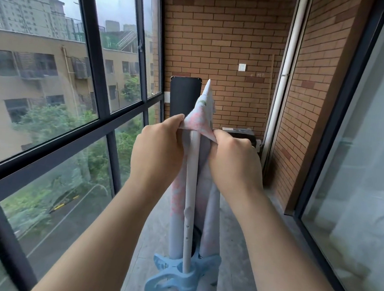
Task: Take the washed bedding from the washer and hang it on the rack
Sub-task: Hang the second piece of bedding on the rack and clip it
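Bedding [198, 120], pale blue fabric with pink print, hung over the white metal rack rail [192, 168]; left hand [157, 151] and right hand [233, 162] each pinched its raised fold, one either side

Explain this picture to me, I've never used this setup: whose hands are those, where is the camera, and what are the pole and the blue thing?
There is no machine. One camera sits on a person's head, looking forward and down at their own bare hands. The white bar running away from you is the rack pole. The washed bedding, pale with a pink print, is draped over it and hangs down both sides. The left hand and right hand each pinch a fold of it above the pole. The blue plastic peg nearest you clips round the pole.
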{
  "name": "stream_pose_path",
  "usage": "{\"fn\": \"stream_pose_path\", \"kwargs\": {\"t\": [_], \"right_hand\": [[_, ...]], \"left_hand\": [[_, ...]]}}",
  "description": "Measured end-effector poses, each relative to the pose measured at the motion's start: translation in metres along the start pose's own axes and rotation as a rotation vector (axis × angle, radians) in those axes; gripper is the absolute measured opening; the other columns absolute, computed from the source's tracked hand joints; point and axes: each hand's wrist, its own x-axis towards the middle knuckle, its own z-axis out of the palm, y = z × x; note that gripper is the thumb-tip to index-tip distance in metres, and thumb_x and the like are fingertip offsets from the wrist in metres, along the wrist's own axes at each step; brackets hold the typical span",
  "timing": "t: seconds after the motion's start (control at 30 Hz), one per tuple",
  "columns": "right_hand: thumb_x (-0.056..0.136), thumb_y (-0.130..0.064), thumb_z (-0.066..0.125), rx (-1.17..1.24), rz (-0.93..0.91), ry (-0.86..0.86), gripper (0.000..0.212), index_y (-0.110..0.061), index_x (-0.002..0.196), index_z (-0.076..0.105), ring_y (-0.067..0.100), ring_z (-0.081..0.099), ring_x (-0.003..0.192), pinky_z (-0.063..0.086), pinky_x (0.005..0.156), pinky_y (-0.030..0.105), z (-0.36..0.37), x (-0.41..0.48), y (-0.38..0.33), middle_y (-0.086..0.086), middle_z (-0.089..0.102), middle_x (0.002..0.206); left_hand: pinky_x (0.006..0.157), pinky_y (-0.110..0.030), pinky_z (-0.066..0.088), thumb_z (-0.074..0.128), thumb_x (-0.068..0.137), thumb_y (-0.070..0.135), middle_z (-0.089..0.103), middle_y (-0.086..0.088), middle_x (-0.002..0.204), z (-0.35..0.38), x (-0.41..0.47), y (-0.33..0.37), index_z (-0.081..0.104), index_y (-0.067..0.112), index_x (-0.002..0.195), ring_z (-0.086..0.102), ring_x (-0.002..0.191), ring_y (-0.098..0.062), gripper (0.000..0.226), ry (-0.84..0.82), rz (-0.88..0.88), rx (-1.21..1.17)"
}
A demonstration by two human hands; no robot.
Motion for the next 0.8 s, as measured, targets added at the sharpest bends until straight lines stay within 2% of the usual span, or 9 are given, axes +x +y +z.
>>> {"fn": "stream_pose_path", "kwargs": {"t": [0.1,0.17,0.2,0.3,0.4,0.5,0.57,0.67,0.8], "right_hand": [[0.094,-0.013,0.052,0.052,0.070,-0.033,0.013,-0.012,0.091,0.064,0.038,0.060,0.070,0.037,0.056,0.030,0.006,-0.003,0.003,0.015,0.065,0.079],[0.092,-0.019,0.057,0.041,0.137,-0.128,0.012,-0.011,0.090,0.066,0.036,0.058,0.068,0.040,0.057,0.030,0.013,-0.008,0.006,0.013,0.062,0.079],[0.092,-0.021,0.058,0.026,0.169,-0.195,0.014,-0.010,0.091,0.066,0.035,0.060,0.070,0.044,0.057,0.031,0.018,-0.014,0.009,0.012,0.062,0.080],[0.096,-0.022,0.056,0.045,0.260,-0.329,0.020,-0.007,0.094,0.068,0.035,0.064,0.075,0.048,0.059,0.033,0.034,-0.028,0.022,0.009,0.059,0.080],[0.100,-0.027,0.053,0.073,0.345,-0.319,0.025,-0.009,0.093,0.069,0.033,0.066,0.072,0.058,0.061,0.039,0.046,-0.040,0.040,0.012,0.065,0.082],[0.100,-0.029,0.054,0.102,0.409,-0.324,0.028,-0.006,0.091,0.067,0.032,0.067,0.075,0.059,0.066,0.041,0.053,-0.048,0.050,0.012,0.066,0.084],[0.100,-0.031,0.054,0.099,0.455,-0.397,0.029,-0.006,0.096,0.067,0.031,0.067,0.080,0.056,0.066,0.036,0.060,-0.055,0.051,0.010,0.065,0.088],[0.101,-0.034,0.051,0.065,0.526,-0.478,0.033,-0.006,0.105,0.066,0.031,0.067,0.087,0.052,0.068,0.032,0.077,-0.074,0.053,0.013,0.065,0.098],[0.102,-0.026,0.051,-0.003,0.579,-0.523,0.024,-0.008,0.101,0.066,0.029,0.067,0.086,0.054,0.068,0.035,0.090,-0.096,0.067,0.011,0.067,0.097]], "left_hand": [[0.053,-0.034,0.044,0.049,0.087,0.011,0.065,0.000,0.064,0.004,-0.006,0.000,0.071,0.024,0.090,0.055,0.060,-0.025,0.026,0.001,-0.037,-0.061],[0.050,-0.031,0.037,0.050,0.081,0.010,0.053,-0.001,0.054,0.011,-0.011,-0.002,0.053,0.020,0.065,0.045,0.053,-0.022,0.019,-0.051,-0.091,-0.104],[0.049,-0.032,0.034,0.051,0.081,0.010,0.048,-0.003,0.052,0.015,-0.016,-0.006,0.044,0.015,0.061,0.041,0.052,-0.023,0.021,-0.077,-0.113,-0.105],[0.048,-0.034,0.025,0.050,0.088,0.010,0.045,-0.011,0.052,0.021,-0.024,-0.025,0.036,0.009,0.059,0.031,0.051,-0.021,0.032,-0.125,-0.171,-0.087],[0.044,-0.028,0.025,0.050,0.097,0.016,0.044,0.002,0.048,0.021,-0.031,-0.042,0.037,0.017,0.055,0.035,0.046,-0.013,0.044,-0.112,-0.215,-0.074],[0.041,-0.019,0.027,0.054,0.091,0.015,0.044,0.005,0.045,0.028,-0.043,-0.045,0.038,0.019,0.051,0.039,0.042,-0.008,0.043,-0.164,-0.277,-0.106],[0.045,-0.022,0.032,0.055,0.086,0.014,0.048,0.003,0.047,0.039,-0.054,-0.049,0.040,0.016,0.051,0.038,0.043,-0.008,0.039,-0.265,-0.340,-0.138],[0.045,-0.028,0.027,0.053,0.093,0.013,0.043,0.002,0.048,0.053,-0.075,-0.065,0.037,0.016,0.051,0.038,0.047,-0.014,0.045,-0.377,-0.368,-0.077],[0.049,-0.030,0.028,0.049,0.099,0.017,0.048,-0.005,0.055,0.064,-0.095,-0.088,0.042,0.010,0.058,0.044,0.057,-0.025,0.042,-0.437,-0.419,-0.008]]}}
